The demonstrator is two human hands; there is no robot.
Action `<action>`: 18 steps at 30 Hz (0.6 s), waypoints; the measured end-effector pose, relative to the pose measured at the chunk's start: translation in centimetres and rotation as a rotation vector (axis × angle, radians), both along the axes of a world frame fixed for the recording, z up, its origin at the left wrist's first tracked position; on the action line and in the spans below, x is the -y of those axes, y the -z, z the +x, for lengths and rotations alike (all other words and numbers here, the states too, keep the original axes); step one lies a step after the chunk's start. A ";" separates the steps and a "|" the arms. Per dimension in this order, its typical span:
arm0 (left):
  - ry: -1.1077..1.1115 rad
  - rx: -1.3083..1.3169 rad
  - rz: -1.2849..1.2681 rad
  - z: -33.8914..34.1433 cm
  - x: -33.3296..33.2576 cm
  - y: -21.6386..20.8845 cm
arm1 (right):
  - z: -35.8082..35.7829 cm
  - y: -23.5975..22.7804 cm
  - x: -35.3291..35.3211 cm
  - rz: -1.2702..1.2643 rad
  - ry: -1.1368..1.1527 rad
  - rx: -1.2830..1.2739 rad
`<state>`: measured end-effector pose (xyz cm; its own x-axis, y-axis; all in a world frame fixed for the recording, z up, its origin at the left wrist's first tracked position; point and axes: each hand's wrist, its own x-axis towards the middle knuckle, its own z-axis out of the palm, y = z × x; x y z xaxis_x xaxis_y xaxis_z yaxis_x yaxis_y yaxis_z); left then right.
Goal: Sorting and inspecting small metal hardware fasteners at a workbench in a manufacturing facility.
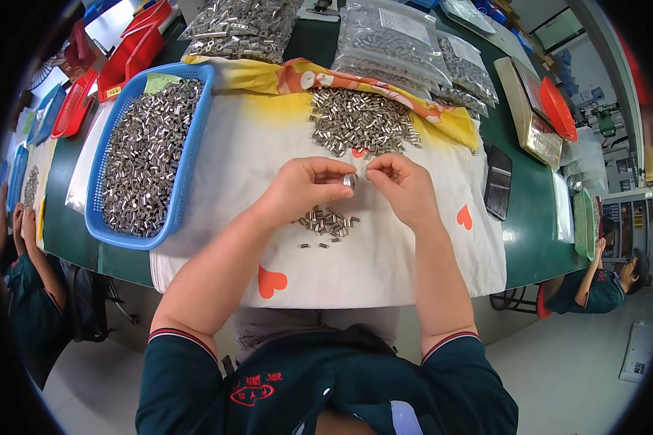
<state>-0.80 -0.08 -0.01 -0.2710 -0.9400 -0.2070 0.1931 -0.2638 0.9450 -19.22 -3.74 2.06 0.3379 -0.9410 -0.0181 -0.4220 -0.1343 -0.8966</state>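
My left hand [301,187] pinches a short, shiny metal cylinder [350,181] between thumb and fingers, its round end turned to the right. Just right of it, my right hand [406,190] has thumb and fingertips pressed together; what they hold, if anything, is too small to make out. Both hands are above a white cloth [225,188] with red hearts. Under my left hand lies a small pile of metal sleeves [334,223]. Beyond the hands spreads a larger heap of similar sleeves [359,116], bordered by a rolled yellow cloth [268,76].
A blue basket [94,196] full of small metal parts stands on the left. Bags of metal parts [392,43] line the back. On the right are a dark phone-like slab [498,181] and a red tray [556,109]. Other people sit at both sides.
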 end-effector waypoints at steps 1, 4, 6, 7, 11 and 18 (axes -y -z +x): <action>-0.003 -0.035 -0.003 0.0 0.1 0.2 | -0.1 -0.2 -0.2 0.075 -0.053 0.140; -0.014 -0.034 -0.021 0.1 0.0 0.4 | 0.1 -0.2 -0.7 -0.063 -0.144 0.052; -0.021 -0.040 -0.007 0.1 0.0 0.0 | 0.3 -1.0 -1.0 -0.070 -0.148 0.029; -0.027 -0.048 0.004 0.0 -0.1 -0.2 | 0.4 -1.3 -1.1 -0.079 -0.151 0.004; -0.023 -0.009 0.002 0.1 -0.1 -0.3 | 0.6 -1.3 -1.3 -0.111 -0.145 -0.019; -0.028 0.032 -0.012 0.0 0.0 0.1 | 1.0 -0.4 -1.6 -0.518 -0.181 -0.168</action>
<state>-0.78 -0.07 -0.09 -0.2377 -0.9498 -0.2035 0.1699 -0.2469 0.9540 -18.26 -2.11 2.49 0.5271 -0.7684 0.3631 -0.4819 -0.6221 -0.6170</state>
